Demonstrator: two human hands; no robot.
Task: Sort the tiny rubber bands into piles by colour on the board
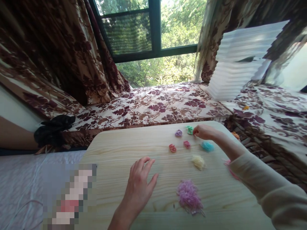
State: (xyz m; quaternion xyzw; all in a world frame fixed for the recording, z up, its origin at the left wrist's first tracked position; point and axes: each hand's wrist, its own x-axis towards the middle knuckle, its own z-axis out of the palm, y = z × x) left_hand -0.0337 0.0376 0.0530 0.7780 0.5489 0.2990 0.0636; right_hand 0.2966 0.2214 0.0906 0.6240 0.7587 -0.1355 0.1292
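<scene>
head view: right hand (pixel 203 132) was at green bunch (pixel 189 130), grip unclear; left hand (pixel 139 182) open. purple bunch (pixel 178 133) sat gathered beside green; lilac pile (pixel 189 196) lay loose, nearer than green.

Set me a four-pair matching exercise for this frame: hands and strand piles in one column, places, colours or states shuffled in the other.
1. left hand
2. right hand
3. largest pile
4. cream pile

A. at the green bundle
B. between the blue bundle and the lilac strands
C. open, holding nothing
D. lilac, lowest in view

Pairs: 1-C, 2-A, 3-D, 4-B
</scene>
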